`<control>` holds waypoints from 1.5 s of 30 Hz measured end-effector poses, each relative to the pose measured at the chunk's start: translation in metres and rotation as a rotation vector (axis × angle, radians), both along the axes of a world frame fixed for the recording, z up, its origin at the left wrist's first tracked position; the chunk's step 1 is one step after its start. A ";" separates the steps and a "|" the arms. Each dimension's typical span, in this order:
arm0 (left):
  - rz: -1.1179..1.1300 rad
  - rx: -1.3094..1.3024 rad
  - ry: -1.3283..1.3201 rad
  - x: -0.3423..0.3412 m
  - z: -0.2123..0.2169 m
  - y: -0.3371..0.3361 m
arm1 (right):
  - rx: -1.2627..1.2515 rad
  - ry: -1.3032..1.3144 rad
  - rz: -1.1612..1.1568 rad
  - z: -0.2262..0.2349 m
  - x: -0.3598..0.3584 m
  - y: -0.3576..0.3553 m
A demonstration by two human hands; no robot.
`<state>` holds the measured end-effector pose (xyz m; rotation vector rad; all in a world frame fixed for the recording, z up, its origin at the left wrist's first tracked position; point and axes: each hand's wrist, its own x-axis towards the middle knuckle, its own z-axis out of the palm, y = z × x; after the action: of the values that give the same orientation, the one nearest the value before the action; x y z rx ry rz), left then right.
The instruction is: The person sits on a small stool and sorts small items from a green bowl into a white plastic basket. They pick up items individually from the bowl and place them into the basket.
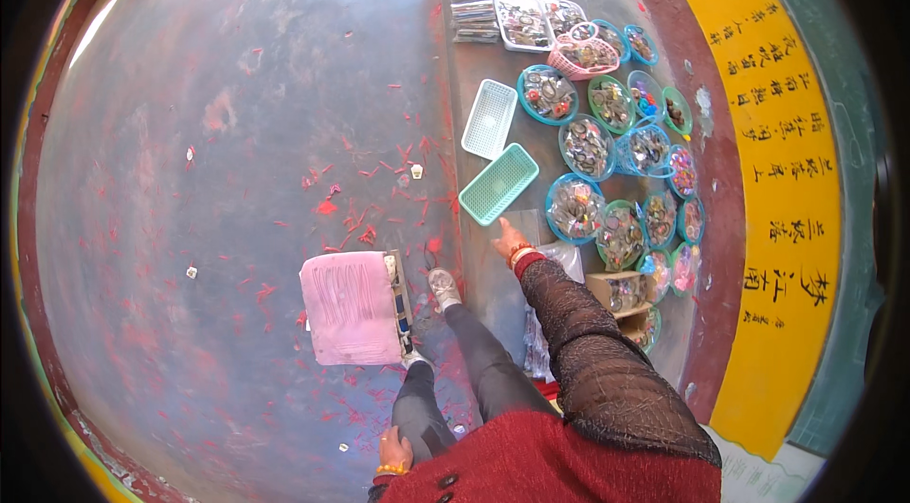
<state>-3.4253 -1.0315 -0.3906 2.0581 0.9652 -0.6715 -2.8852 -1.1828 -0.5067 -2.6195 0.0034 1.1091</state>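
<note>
My right hand (509,239) reaches forward, just short of the near corner of a green plastic basket (499,185). Its fingers are apart, and nothing shows in them. The green basket holds nothing and lies at a slant on the floor. Just beyond it lies a pale, whitish basket (490,118), likewise empty. Low by my leg, my left hand (394,451) hangs near the thigh with fingers apart and no object in it. Beads or a band circle each wrist.
Round baskets (575,207) of small packaged items crowd the right side, with a cardboard box (616,292) and clear plastic bags (540,342) nearer me. A pink-topped stool (351,309) stands left of my feet. Red scraps litter the floor. Stacked flat packets (472,8) lie farther off.
</note>
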 end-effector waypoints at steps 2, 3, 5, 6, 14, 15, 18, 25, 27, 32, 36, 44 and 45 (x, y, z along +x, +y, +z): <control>-0.039 0.024 -0.001 0.013 -0.005 -0.005 | 0.012 -0.103 0.032 -0.020 0.029 0.007; -0.059 0.036 -0.002 0.020 -0.009 -0.007 | 0.019 -0.154 0.048 -0.030 0.043 0.009; -0.108 0.032 -0.035 0.022 -0.023 -0.012 | -0.056 -0.262 0.133 -0.050 0.071 0.016; -0.139 0.046 -0.033 0.024 -0.024 -0.017 | -0.063 -0.321 0.168 -0.054 0.082 0.023; -0.098 -0.040 0.055 0.067 -0.024 -0.015 | -0.248 -0.222 0.313 -0.103 0.159 0.075; -0.095 -0.065 0.070 0.065 -0.030 -0.014 | -0.259 -0.200 0.316 -0.110 0.163 0.078; -0.159 -0.073 0.123 0.085 -0.025 -0.006 | -0.327 -0.169 0.366 -0.140 0.174 0.076; -0.090 -0.132 0.170 0.081 -0.037 -0.007 | -0.330 -0.306 0.402 -0.178 0.177 0.074; -0.053 -0.127 0.217 0.097 -0.026 -0.002 | -0.341 -0.286 0.469 -0.171 0.170 0.080; -0.071 -0.054 0.191 0.098 -0.023 -0.001 | -0.288 -0.357 0.637 -0.166 0.147 0.063; -0.077 -0.023 0.168 0.080 -0.030 -0.003 | -0.152 -0.584 0.756 -0.141 0.118 0.072; 0.003 -0.079 0.148 0.048 -0.031 -0.011 | 0.336 -0.683 1.191 -0.029 -0.071 0.141; 0.017 -0.084 0.160 0.043 -0.031 -0.014 | 0.419 -0.601 1.208 -0.027 -0.099 0.148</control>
<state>-3.3819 -1.0458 -0.4216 1.9432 1.0253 -0.8633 -2.9839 -1.0345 -0.5342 -2.3155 -1.8601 0.3728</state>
